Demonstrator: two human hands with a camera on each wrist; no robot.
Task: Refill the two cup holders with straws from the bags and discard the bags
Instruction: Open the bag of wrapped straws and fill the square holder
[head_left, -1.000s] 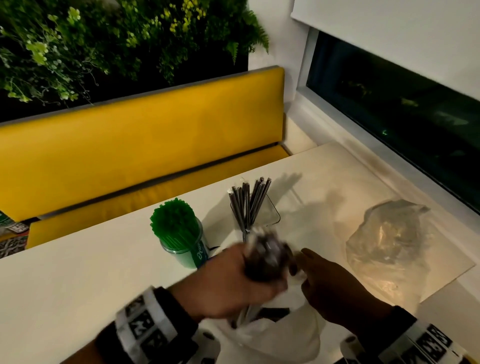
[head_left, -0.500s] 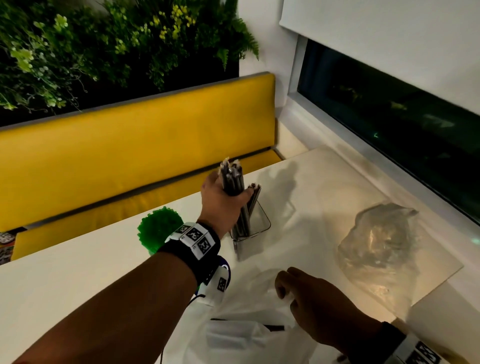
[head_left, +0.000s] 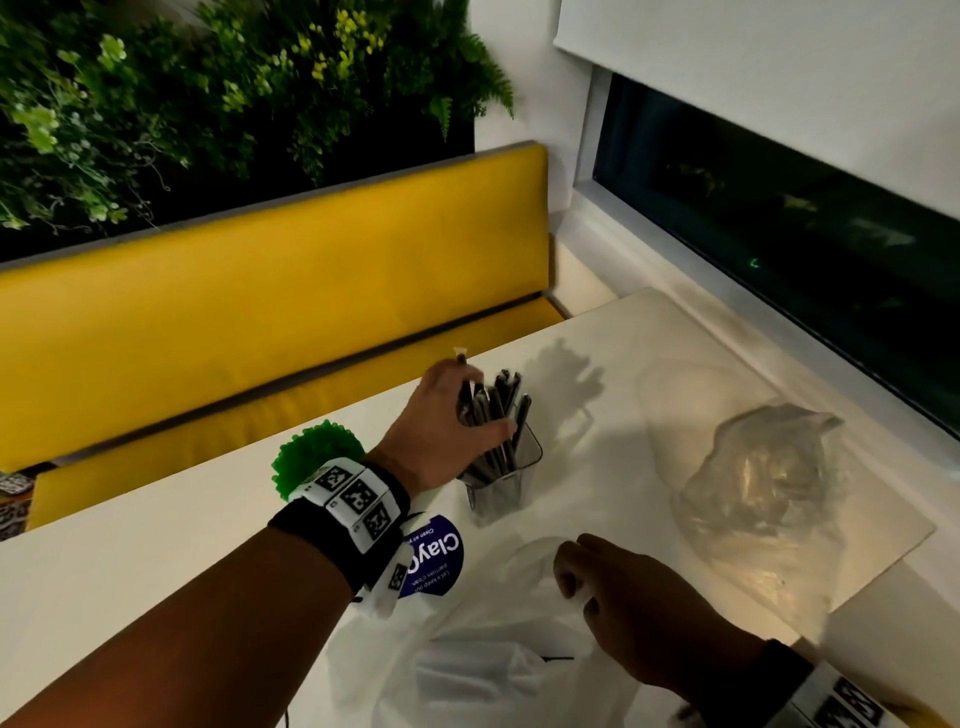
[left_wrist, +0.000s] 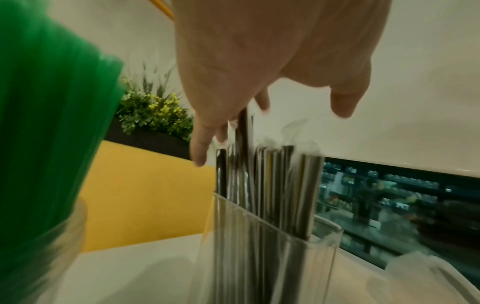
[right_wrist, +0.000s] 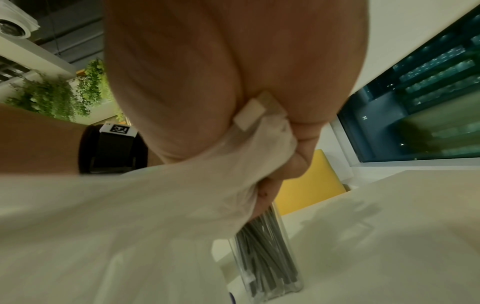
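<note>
The dark straws (head_left: 493, 415) look wrapped in thin, shiny film, and the holder (head_left: 501, 480) around them is clear, glossy plastic. The green straws (head_left: 317, 457) are translucent plastic. The white bag (head_left: 483, 665) is thin, soft, matt plastic; the clear bag (head_left: 763, 483) is crinkled and shiny. The table (head_left: 130, 561) is smooth and matt. The bench (head_left: 270, 291) looks like smooth yellow upholstery.

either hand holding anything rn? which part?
Right hand grips the white plastic bag by its bunched top edge. Left hand is over the black straws in the clear holder, fingers spread; no clear grip.
</note>
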